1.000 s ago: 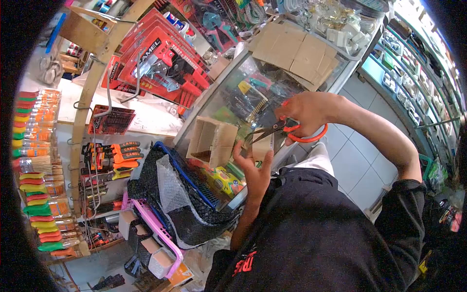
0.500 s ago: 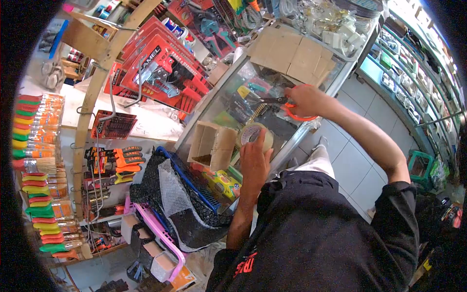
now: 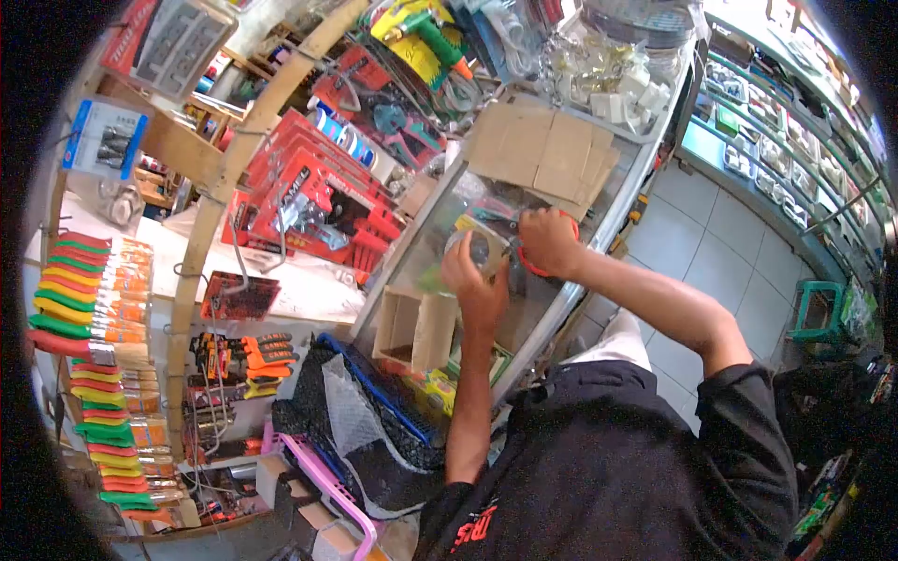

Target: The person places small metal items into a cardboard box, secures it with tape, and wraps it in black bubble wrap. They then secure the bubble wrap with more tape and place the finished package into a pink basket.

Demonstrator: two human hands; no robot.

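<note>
My right hand (image 3: 550,241) is closed around the orange handles of the scissors (image 3: 535,269), over the glass counter (image 3: 510,323). Its blades point left toward my other hand and are mostly hidden. My left hand (image 3: 477,280) grips a roll of clear tape (image 3: 488,245), with fingers along its near edge. Both hands are close together above the glass. An open cardboard box (image 3: 432,329) sits on the counter just below my left hand.
Flattened cardboard (image 3: 543,154) covers the counter's far end, beside a tray of small white parts (image 3: 631,93). Red tool packs (image 3: 318,201) and paintbrushes (image 3: 79,290) hang at left. A pink plastic frame (image 3: 327,486) and black mesh lie near the front.
My view has shifted. The scissors in my right hand and the tape in my left hand have come closer together, and the tape has been lifted away from beside the box.
</note>
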